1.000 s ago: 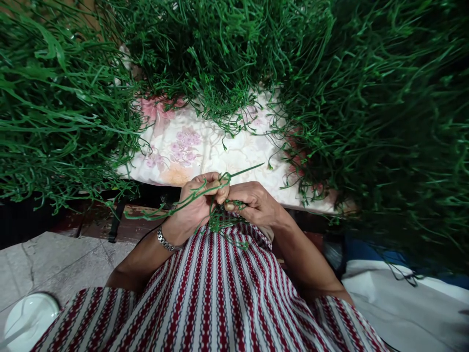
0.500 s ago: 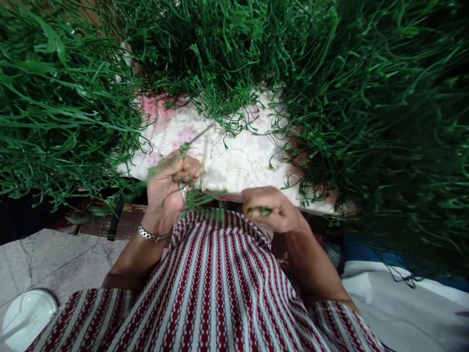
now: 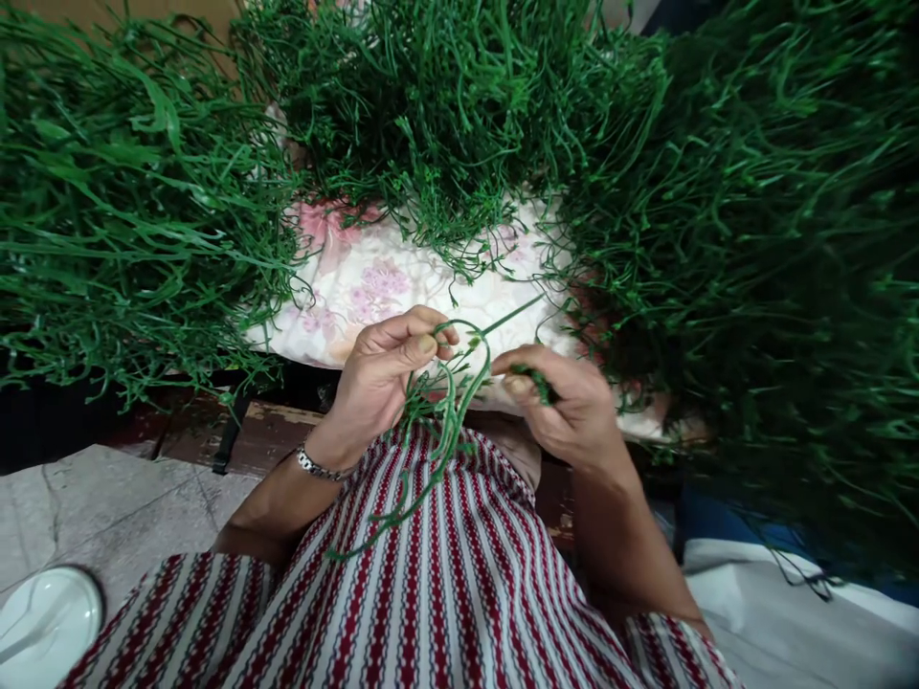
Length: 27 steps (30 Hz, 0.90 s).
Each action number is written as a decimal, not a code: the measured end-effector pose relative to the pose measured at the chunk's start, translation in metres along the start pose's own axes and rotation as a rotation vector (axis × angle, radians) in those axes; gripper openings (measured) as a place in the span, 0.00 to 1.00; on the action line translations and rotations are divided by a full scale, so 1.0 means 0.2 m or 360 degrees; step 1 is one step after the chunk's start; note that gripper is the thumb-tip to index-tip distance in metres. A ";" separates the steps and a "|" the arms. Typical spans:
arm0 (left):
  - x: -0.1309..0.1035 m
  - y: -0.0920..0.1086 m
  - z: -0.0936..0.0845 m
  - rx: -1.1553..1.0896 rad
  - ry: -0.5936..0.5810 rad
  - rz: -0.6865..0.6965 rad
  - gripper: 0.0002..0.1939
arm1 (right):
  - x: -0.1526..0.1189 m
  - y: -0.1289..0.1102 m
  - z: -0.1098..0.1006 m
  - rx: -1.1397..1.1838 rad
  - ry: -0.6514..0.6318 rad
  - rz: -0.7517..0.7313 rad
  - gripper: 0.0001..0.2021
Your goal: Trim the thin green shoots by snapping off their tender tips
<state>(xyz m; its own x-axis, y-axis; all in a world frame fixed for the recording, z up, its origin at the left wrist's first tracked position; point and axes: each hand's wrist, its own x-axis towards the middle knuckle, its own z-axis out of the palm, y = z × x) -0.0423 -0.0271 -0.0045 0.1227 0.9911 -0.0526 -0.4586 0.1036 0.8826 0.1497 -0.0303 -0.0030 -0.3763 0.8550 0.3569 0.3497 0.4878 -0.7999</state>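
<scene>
"Looking closely at the left hand (image 3: 388, 373): holding what, and how firmly?"

"Pinching a looped stem (image 3: 513, 313) between thumb and fingertips, nearly closed, with hardly any gap. Reaching out to the right with the straight end, above the floral cloth (image 3: 380, 287). Bending round in a loose loop between the hands."

"And the right hand (image 3: 571, 402)?"

"Curled shut around a small green clump (image 3: 540, 383), with forefinger and thumb close beside the loop. Touching it or just short of it? Impossible to tell from here."

"Worrying about anything?"

"About snapping, mostly. Likely to crease or break at the bend if pulled too tight, judging by such a thin stem. Just as likely to spring open if pinched too lightly."

"And lower down?"

"Dangling over the striped garment (image 3: 423, 574), the trailing strands (image 3: 392, 522). Apt to snag on the fabric, or on the metal watch band (image 3: 320, 467) with a careless turn of the left wrist."

"Any trouble from the clump?"

"Possibly. Could shed pieces into the lap if unclenched to help with the loop. Could also tangle with the loose sprigs (image 3: 423, 392) below the left grip."

"Mind the heaps too?"

"Yes: left heap (image 3: 129, 211), far heap (image 3: 459, 105), right heap (image 3: 761, 249). Crowding in close around the cloth, and easy to brush and drag with a wide swing of the right elbow."
</scene>
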 end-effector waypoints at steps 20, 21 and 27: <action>-0.05 -0.04 -0.02 0.2388 -0.0849 0.2114 0.10 | 0.08 -0.04 -0.23 -0.0459 -0.0221 -0.0125 0.08; -0.05 -0.05 -0.02 0.2402 -0.0886 0.2130 0.09 | 0.09 -0.04 -0.21 -0.0541 -0.0315 -0.0157 0.10; -0.07 -0.09 -0.05 0.2277 -0.0964 0.2061 0.12 | 0.05 0.02 -0.08 -0.0903 -0.0438 -0.0191 0.07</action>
<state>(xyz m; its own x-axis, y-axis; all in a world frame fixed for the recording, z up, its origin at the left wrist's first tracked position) -0.0439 -0.0415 -0.0237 0.7198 0.2304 0.6548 0.3507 -0.9348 -0.0566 0.1615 -0.0160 0.0058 -0.6211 0.7489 0.2311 0.6626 0.6593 -0.3554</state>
